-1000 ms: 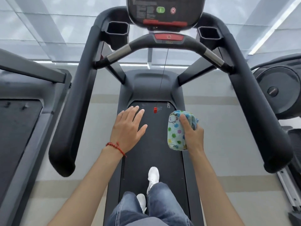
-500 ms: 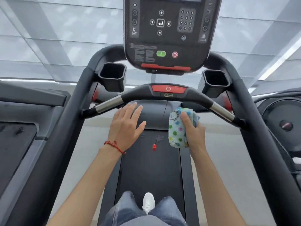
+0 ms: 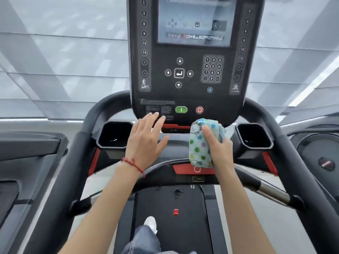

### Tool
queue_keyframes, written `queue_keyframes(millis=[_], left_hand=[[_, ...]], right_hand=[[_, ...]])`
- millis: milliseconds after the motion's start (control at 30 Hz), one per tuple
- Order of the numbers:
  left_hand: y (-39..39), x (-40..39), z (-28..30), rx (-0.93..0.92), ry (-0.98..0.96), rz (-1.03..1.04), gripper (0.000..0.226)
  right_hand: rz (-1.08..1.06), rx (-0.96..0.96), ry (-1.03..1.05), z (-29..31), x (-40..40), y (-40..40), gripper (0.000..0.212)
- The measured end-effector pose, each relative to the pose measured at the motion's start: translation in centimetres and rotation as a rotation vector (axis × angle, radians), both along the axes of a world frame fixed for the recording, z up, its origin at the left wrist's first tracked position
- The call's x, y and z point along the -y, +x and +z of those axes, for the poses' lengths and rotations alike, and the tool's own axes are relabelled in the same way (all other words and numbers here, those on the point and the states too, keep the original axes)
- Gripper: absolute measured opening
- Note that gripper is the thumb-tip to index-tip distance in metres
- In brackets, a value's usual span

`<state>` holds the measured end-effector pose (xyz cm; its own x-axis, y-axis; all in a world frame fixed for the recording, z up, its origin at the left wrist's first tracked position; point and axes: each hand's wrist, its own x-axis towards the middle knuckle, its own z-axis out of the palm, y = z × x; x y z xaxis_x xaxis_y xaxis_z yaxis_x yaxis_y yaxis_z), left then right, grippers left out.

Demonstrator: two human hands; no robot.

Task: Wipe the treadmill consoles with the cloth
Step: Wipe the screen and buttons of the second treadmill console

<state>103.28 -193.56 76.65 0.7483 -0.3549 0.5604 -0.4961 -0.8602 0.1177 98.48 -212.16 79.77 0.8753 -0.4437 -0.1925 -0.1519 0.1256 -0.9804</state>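
1. Grey and black plastic of a neighbouring machine (image 3: 31, 149) was seen at the left edge of the frame, well apart from the hands.
2. A black cup holder (image 3: 114, 134) was set left of centre, below the lower left corner of the console.
3. The left hand (image 3: 146, 138) was held flat with the fingers spread and nothing grasped, just left of centre; its fingertips were seen over the printed text at the lower edge of the console, though contact could not be confirmed. A red string bracelet (image 3: 133, 163) was worn at that wrist.
4. The treadmill console (image 3: 187, 70) filled the upper middle of the frame, with a screen (image 3: 194, 21) at the top, a green button (image 3: 181, 109) and a red button (image 3: 199, 110) near its lower edge.
5. The cloth (image 3: 199, 145), pale blue with coloured dots, was bunched and gripped in the right hand (image 3: 219, 147) just right of centre, below the red button and in front of the console's lower edge; whether it touched the console could not be told.
6. A red panel on the curved front handlebar (image 3: 189, 169) was partly covered by the cloth and right hand.
7. A second cup holder (image 3: 254, 135) was seen right of centre.
8. In the lower middle, a red clip (image 3: 175, 212) hung over the belt (image 3: 183, 231), with a white shoe (image 3: 151, 223) below left of it.
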Motion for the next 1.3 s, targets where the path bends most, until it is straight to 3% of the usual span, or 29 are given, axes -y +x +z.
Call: queue_keyframes(millis=[300, 767, 1067, 1300], left_hand=[[12.0, -0.1, 3.0, 0.097, -0.007, -0.05, 0.049], [20.9, 1.4, 7.1, 0.279, -0.05, 0.04, 0.044], [22.9, 1.3, 6.7, 0.302, -0.063, 0.066, 0.047], [23.2, 1.1, 6.3, 0.334, -0.072, 0.036, 0.047]], right_hand=[[-0.045, 0.139, -0.028, 3.4, -0.3, 11.7, 0.01], [-0.094, 0.373, -0.28, 10.6, 3.3, 24.2, 0.022], [-0.501, 0.37, -0.771, 11.9, 2.1, 29.0, 0.051], [-0.583, 0.417, -0.801, 11.8, -1.8, 30.3, 0.049]])
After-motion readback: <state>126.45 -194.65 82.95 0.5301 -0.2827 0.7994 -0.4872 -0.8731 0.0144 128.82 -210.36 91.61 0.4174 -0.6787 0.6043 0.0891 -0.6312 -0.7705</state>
